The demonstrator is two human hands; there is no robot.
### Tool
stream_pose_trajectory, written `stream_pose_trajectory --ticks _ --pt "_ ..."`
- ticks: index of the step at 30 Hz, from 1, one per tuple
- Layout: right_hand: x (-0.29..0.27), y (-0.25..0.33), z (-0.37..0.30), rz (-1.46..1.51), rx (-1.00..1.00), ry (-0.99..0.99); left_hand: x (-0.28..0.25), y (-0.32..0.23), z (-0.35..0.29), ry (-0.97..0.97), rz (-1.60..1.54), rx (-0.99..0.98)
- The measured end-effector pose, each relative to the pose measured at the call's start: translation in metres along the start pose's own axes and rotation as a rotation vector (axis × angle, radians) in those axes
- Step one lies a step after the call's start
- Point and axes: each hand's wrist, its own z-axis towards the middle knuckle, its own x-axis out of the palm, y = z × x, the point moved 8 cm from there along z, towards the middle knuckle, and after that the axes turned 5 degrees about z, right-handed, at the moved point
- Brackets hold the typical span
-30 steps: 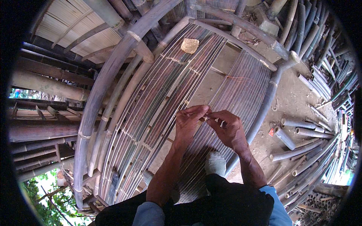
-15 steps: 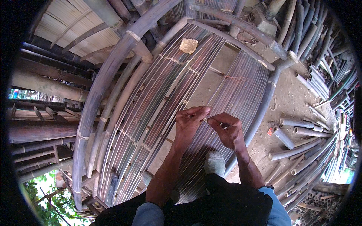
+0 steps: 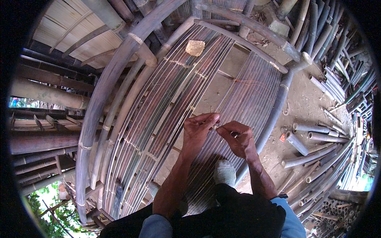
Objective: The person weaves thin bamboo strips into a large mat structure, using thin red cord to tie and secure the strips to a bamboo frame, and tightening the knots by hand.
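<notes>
Two bare hands meet over a curved bamboo frame (image 3: 119, 99) whose surface is laid with thin bamboo slats (image 3: 166, 99); all places below are given relative to this frame. Nearest the viewer, a foot in a grey sock (image 3: 224, 173) rests on the slats at the frame's near end, just beside the right forearm. Above it, the left hand (image 3: 200, 129) has its fingers drawn together in a narrow pinch on a thin strip (image 3: 214, 127), too small to identify further, at the middle of the slatted surface. The right hand (image 3: 238, 139), just beside the left and nearly touching it, is likewise curled narrow, fingertips closed on the same strip. Both hands lie directly over the slats, between the frame's two thick side poles. Farther along the surface, an orange thread (image 3: 250, 82) crosses the slats. Near the frame's far end, a flat tan pad (image 3: 195, 47) lies on the slats. Beyond the frame's right pole, cut bamboo poles (image 3: 313, 137) lie scattered on bare ground.
</notes>
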Motion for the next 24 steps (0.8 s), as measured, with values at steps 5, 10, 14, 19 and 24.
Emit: stream_pose_trajectory --ticks 5,10,14,19,24 --pt "0.001 0.0 -0.001 0.001 -0.027 0.013 0.0 0.004 0.002 -0.008 0.077 -0.011" --pt "-0.015 -0.013 0.007 -0.066 -0.028 0.091 -0.001 0.003 0.004 0.025 0.061 -0.069" --pt "-0.07 -0.048 0.068 -0.375 -0.091 -0.188 -0.003 0.005 0.001 0.025 -0.081 -0.144" --pt "-0.092 -0.102 0.138 -0.629 -0.295 -0.293 -0.003 0.014 0.005 0.008 -0.07 -0.182" --pt "-0.091 -0.14 0.172 -0.909 -0.284 -0.241 -0.01 0.02 0.01 -0.024 -0.01 -0.164"
